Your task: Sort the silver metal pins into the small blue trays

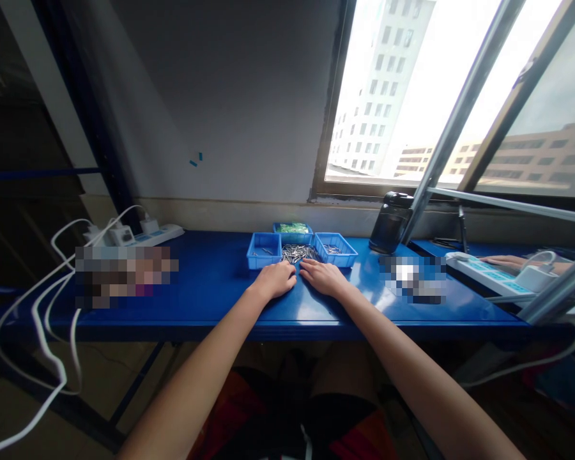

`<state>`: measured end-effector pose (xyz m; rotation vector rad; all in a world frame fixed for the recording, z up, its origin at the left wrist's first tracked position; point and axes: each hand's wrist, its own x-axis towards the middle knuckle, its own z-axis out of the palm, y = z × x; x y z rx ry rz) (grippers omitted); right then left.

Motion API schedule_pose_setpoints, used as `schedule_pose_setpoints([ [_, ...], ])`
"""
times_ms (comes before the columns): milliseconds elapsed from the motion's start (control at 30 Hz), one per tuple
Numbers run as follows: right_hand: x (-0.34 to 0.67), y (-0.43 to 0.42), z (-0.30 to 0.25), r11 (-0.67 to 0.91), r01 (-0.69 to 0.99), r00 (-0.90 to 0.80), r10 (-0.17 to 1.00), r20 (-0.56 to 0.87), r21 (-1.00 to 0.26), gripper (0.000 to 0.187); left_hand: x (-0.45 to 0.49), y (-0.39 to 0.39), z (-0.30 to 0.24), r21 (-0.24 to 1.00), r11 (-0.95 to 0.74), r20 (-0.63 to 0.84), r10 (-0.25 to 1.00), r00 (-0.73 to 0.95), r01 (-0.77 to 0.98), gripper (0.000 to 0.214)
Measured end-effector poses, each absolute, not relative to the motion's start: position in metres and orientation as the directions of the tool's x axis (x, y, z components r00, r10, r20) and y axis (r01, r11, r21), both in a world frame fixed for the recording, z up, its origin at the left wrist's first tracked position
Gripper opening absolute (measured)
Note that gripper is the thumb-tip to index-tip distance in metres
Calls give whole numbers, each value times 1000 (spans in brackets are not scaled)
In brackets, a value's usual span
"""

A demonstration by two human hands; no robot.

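On the blue table, a pile of small, slim silvery metal pieces (299,253) lies between two blue bins; their exact kind is too small to tell. My left hand (276,279) rests palm down at the pile's near left edge, fingers loosely bent and apart. Opposite it, my right hand (323,277) lies with fingers stretched toward the pile's near right edge. Neither hand visibly holds anything. The left blue bin (264,261) contains a few thin pieces, and the right blue bin (338,259) has more of them.
Behind the pile stands a third blue bin (293,237) with a green packet. A black bottle-like container (391,222) is at back right. White power strips (159,235) and cables flank the table (211,281). Another person's hand (503,260) shows at far right. Two areas are pixelated.
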<state>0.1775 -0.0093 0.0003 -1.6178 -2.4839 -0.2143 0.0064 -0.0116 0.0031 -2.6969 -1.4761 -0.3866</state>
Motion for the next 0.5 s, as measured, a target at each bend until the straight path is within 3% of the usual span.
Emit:
schedule_pose_setpoints([
  [500,175,-17,4,380,924,-373,883,287,32,39,6,-9,1,93,-550,245,820,517,830,31],
])
